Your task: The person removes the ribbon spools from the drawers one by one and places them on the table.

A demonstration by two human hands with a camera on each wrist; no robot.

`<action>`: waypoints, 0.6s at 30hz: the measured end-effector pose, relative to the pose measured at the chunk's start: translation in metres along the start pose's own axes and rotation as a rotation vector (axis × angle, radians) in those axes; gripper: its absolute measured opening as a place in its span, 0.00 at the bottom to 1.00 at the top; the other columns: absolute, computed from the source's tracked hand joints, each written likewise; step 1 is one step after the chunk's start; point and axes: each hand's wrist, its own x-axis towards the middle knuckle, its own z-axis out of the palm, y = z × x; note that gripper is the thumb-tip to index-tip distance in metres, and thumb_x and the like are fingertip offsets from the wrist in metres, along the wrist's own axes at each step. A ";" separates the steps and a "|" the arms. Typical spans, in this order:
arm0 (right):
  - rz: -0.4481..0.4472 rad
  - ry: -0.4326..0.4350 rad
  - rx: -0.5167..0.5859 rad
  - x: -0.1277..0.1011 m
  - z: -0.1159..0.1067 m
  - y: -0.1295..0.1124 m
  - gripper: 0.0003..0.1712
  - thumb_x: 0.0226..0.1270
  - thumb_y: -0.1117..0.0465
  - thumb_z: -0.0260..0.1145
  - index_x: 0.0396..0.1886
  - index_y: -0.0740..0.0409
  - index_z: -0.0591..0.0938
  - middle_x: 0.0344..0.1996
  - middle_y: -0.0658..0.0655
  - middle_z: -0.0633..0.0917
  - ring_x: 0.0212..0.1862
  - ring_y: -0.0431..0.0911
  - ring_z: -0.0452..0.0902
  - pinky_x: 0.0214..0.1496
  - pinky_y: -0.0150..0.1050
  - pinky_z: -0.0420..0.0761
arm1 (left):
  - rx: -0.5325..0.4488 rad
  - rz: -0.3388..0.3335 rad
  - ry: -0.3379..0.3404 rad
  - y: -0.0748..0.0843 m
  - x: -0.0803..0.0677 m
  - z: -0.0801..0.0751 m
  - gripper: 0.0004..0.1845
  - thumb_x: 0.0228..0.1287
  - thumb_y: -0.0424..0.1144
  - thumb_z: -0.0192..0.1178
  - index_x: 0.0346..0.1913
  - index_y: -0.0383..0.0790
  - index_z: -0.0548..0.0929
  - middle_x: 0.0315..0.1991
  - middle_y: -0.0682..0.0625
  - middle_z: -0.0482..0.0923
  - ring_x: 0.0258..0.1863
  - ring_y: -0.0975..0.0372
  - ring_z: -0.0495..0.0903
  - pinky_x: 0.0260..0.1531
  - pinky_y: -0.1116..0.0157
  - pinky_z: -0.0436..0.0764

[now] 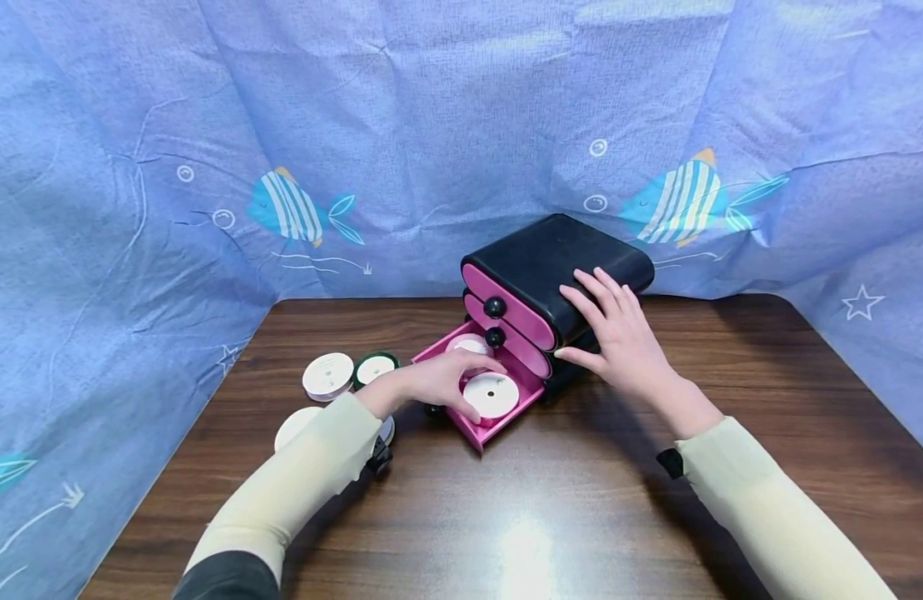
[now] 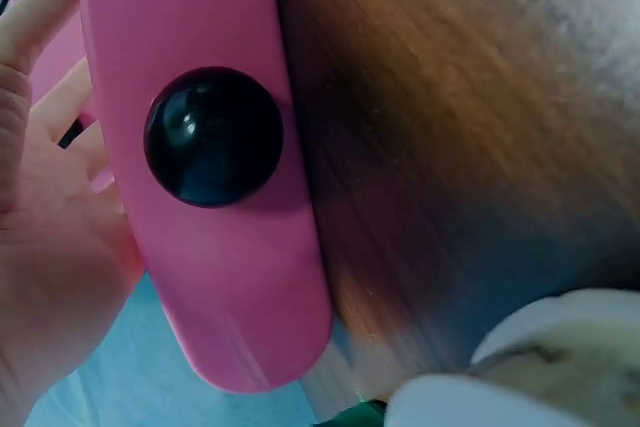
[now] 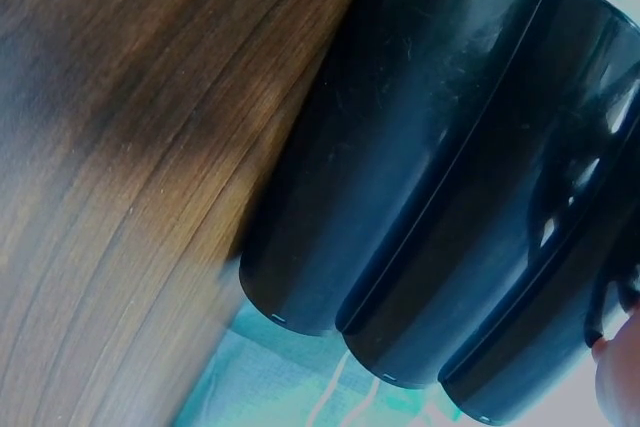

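Your two cream sleeves come in from the bottom edge of the head view, over a dark wooden table (image 1: 551,517). At about 11 o'clock from the picture's centre your left hand (image 1: 439,385) reaches into the open bottom drawer (image 1: 499,421) of a small black chest of drawers (image 1: 559,258), fingers curled over a white spool (image 1: 491,394) that lies flat in the pink tray; whether they truly pinch it or only rest on its rim you cannot tell from this angle. A second white spool (image 1: 469,343) lies in the same drawer behind it, at 12 o'clock from the first. In the left wrist view the pink drawer front (image 2: 215,277) with its round black knob (image 2: 213,135) stands right beside your palm.

Your right hand (image 1: 619,337) lies at 1 o'clock from centre, fingers straight and spread, pressed flat against the chest's black top and side, thumb low near its base. The right wrist view shows only the glossy black ribbed side wall (image 3: 450,197) standing on the table.

At 9 o'clock from the drawer three more spools lie on the table: a white one (image 1: 328,375), a green-rimmed one (image 1: 375,368) just beside it, and another white one (image 1: 296,427) partly hidden under your left sleeve. Blue cloth printed with fish (image 1: 132,167) hangs behind and at both sides
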 end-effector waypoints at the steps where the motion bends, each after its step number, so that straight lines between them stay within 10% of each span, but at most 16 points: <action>1: 0.001 0.001 -0.001 0.000 0.000 0.000 0.49 0.62 0.23 0.48 0.71 0.52 0.64 0.71 0.60 0.60 0.74 0.60 0.47 0.68 0.65 0.50 | 0.040 -0.009 -0.008 0.001 0.001 0.000 0.37 0.47 0.42 0.78 0.63 0.45 0.76 0.60 0.54 0.74 0.59 0.63 0.68 0.60 0.63 0.65; 18: 0.000 0.004 -0.005 0.000 0.000 0.000 0.49 0.62 0.23 0.46 0.71 0.52 0.64 0.71 0.60 0.60 0.74 0.59 0.47 0.68 0.64 0.50 | 0.184 -0.146 -0.037 0.009 0.004 0.002 0.39 0.46 0.48 0.77 0.64 0.53 0.75 0.62 0.52 0.71 0.59 0.59 0.64 0.59 0.59 0.66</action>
